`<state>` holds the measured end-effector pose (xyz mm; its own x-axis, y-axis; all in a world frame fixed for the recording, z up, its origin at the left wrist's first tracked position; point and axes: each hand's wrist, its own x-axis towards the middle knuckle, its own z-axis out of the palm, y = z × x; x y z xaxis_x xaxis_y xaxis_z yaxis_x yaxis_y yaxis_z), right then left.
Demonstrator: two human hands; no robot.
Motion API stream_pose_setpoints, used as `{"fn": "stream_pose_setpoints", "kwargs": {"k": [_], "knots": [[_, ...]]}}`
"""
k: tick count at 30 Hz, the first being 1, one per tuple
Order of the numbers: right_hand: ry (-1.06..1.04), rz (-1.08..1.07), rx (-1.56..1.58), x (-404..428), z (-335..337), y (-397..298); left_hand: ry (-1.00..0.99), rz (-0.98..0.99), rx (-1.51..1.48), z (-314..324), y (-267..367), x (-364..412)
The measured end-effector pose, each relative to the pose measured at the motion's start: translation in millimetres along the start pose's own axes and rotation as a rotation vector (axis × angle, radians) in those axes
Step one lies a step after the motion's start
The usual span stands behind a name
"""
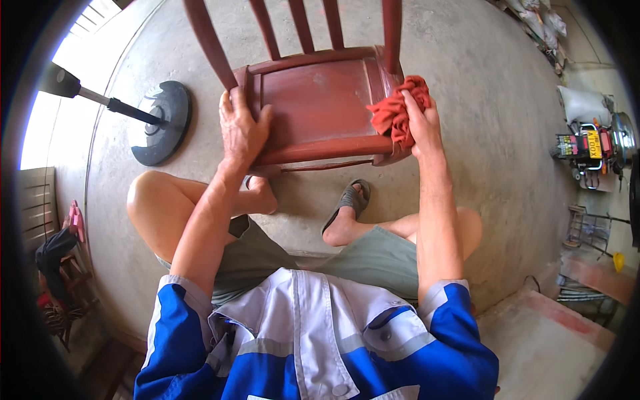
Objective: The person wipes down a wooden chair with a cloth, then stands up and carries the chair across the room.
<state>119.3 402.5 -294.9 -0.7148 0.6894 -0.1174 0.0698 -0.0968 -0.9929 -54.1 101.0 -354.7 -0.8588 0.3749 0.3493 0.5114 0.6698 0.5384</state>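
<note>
A reddish-brown wooden chair (315, 102) with a slatted back stands in front of me, its seat facing up and its near edge towards my feet. My left hand (243, 127) rests on the seat's left side, by the foot of the outer back post, with the thumb lying over the seat panel. In my right hand (425, 122) is a crumpled red cloth (397, 110), held against the right side of the seat. The cloth hides part of that edge, and the fingers under it are partly hidden.
A round black fan or stand base (162, 122) with a pole is on the concrete floor at left. My sandalled feet are just below the chair. At far right are a motorcycle (595, 145) and metal racks; a pale slab (540, 345) lies at lower right.
</note>
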Motion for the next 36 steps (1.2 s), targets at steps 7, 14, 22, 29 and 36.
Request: {"fn": "stream_pose_setpoints", "kwargs": {"k": [7, 14, 22, 29, 36], "knots": [[0.086, -0.111, -0.187, 39.9, 35.0, -29.9, -0.36, 0.471, -0.095, -6.9, 93.8, -39.4], [0.064, -0.59, -0.393, 5.2, 75.5, -52.6, -0.269, 0.366, 0.083, -14.7, 68.7, -0.2], [0.077, -0.779, -0.219, -19.7, 59.6, 17.3, -0.127, 0.32, -0.095, -20.0, 42.8, 46.1], [0.132, -0.196, -0.541, -33.6, -18.3, 132.4, -0.121, 0.22, -0.23, -30.5, 28.7, 70.1], [0.11, -0.698, -0.217, -21.8, 59.1, 33.6, -0.034, 0.334, -0.203, -35.4, 26.5, 58.1]]}}
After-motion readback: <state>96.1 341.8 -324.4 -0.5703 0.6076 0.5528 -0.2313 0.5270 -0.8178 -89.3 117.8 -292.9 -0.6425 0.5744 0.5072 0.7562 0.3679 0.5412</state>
